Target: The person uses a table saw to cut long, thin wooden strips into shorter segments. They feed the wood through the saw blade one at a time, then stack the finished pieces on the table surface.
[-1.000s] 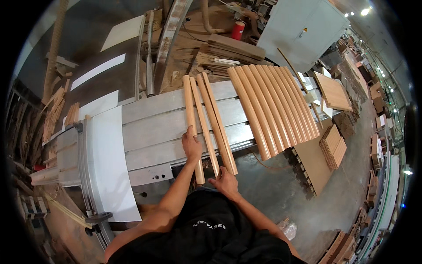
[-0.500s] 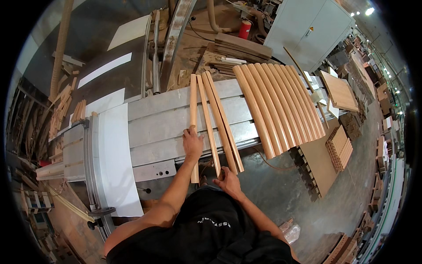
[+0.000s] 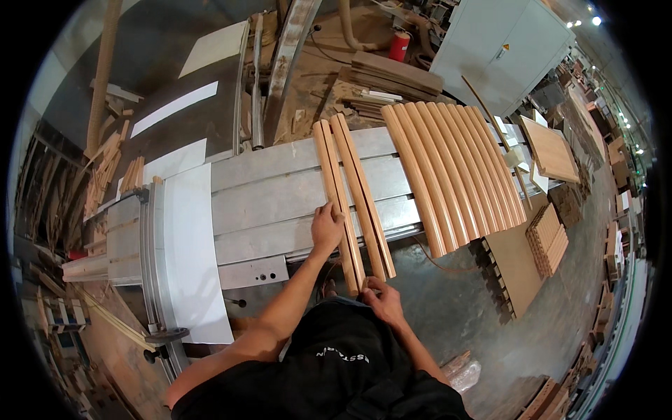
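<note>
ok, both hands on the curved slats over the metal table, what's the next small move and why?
Probably slide the two slats right, against the row of slats. The left hand rests flat on them, the right hand holds their near ends, which overhang the metal table; a gap separates them from the row.

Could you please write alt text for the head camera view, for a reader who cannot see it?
A person's left hand presses on curved wooden slats on a grey machine table, while the right hand grips their near ends. A row of similar slats lies to the right.
</note>
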The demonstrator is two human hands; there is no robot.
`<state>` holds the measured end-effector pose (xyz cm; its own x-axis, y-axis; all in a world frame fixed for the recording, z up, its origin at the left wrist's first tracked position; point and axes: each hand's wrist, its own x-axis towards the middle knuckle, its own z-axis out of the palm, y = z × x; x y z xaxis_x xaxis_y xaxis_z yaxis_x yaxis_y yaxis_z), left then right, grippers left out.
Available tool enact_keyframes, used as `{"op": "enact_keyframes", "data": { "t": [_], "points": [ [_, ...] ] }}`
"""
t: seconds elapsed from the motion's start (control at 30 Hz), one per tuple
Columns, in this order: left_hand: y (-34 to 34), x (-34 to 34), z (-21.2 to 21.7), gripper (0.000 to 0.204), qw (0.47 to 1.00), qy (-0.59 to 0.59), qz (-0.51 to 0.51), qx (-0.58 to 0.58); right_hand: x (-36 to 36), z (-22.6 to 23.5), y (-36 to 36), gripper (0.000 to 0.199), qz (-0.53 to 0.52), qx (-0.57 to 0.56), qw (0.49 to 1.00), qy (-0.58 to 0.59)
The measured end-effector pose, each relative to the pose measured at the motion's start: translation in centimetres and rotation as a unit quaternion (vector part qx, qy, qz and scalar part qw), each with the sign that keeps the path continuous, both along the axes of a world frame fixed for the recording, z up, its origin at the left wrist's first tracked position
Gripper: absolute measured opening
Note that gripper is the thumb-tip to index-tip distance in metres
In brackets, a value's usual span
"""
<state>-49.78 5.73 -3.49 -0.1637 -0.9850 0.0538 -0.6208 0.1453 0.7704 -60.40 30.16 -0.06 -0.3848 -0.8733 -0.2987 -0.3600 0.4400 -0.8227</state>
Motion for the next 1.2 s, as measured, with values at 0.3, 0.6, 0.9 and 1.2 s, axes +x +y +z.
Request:
{"op": "enact_keyframes", "data": {
  "t": [0.3,0.6,0.9,1.2],
  "points": [
    [-0.4,-3.0,-0.2,0.064,0.996,0.02,-0.084,-0.016,-1.8,-1.7,0.5,0.076,-0.39,-0.047,0.846,-0.36],
    [-1.2,-3.4,-0.3,0.072,0.987,0.03,-0.148,0.046,-2.8,-5.8,-6.4,0.069,-0.564,-0.143,0.716,-0.385],
    [-2.0,-2.5,0.2,0.055,0.985,0.048,-0.162,0.04,-3.5,-5.9,-6.5,0.065,-0.656,-0.074,0.737,-0.147],
    [-13.5,-1.3,-1.7,0.06,0.986,0.02,-0.053,-0.158,-8.0,-3.0,12.1,0.062,-0.64,0.002,0.756,-0.138]
  ]
}}
